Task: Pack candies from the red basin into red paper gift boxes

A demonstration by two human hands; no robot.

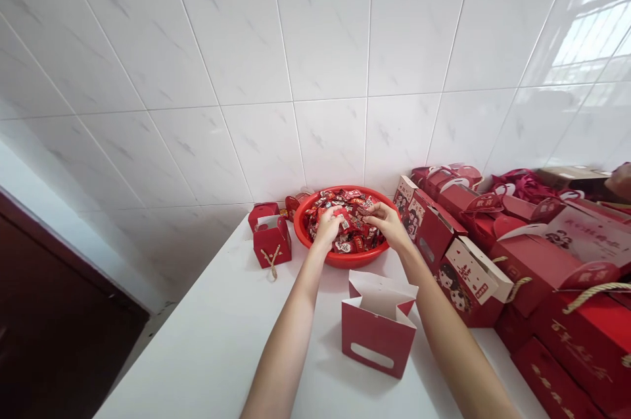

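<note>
Gripping a red candy packet [343,218] in the left hand [328,228], touching wrappers [363,210] with the right hand [389,221]; cannot tell if pinching any. Seemingly mid-picking, with plenty left in the red basin [350,260], none visible in the open gift box [375,331] at its five o'clock.

The head view (near, tilted down) faces table [211,340] and tiled wall [330,44].

The table [197,333] allows passage left of the open box [377,327]; stacked boxes [535,268] block the right.
</note>
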